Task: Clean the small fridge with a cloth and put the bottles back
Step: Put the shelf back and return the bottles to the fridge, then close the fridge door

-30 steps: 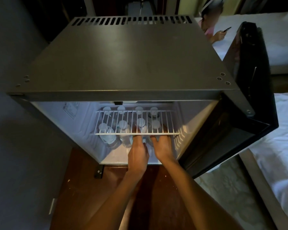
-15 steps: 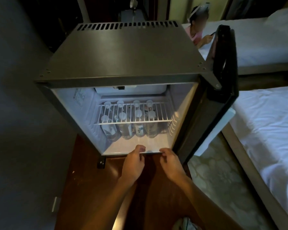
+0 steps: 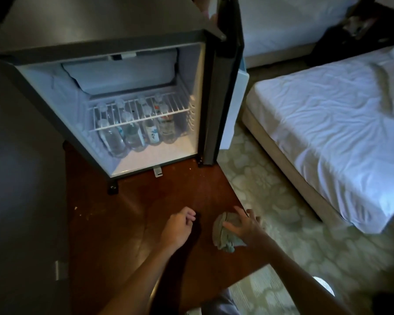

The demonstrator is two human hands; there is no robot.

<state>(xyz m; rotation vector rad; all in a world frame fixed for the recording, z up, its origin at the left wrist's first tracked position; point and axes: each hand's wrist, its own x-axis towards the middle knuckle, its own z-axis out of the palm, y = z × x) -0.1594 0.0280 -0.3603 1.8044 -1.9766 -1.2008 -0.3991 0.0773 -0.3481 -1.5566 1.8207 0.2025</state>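
Two hands: both low over the wooden floor (image 3: 146, 201), in front of the small fridge (image 3: 198, 98), neither one inside it.
Left hand (image 3: 178, 226): loosely curled, grasping nothing, hovering just left of the cloth (image 3: 223, 233) and apart from it.
Right hand (image 3: 246, 226): fingers (image 3: 241, 212) spread and laid on the cloth, touching it, not yet clenched round it.
Cloth: greyish, bunched, lying on the wooden floor close to its edge with the carpet (image 3: 282, 201), well apart from the fridge.
Bottles (image 3: 135, 135): clear, capped, standing in two rows on the fridge bottom beneath the wire shelf (image 3: 141, 112); roughly eight, back row partly hidden.
Door (image 3: 225, 87): swung open to the right.
Step in hand: judged as taking up the cloth, with the bottles already back in place; last wipe or tidying away, cannot tell which.
Next move: calls for closing the right fingers round the cloth and lifting it clear; for a wipe, reaching in past the front lip without knocking the front row.
Change from half a second earlier: both hands then at the fridge's front lip, now drawn back and down to the floor, the right one onto the cloth; bottles unmoved; view pulled back, with more of the bed (image 3: 328, 121) showing.
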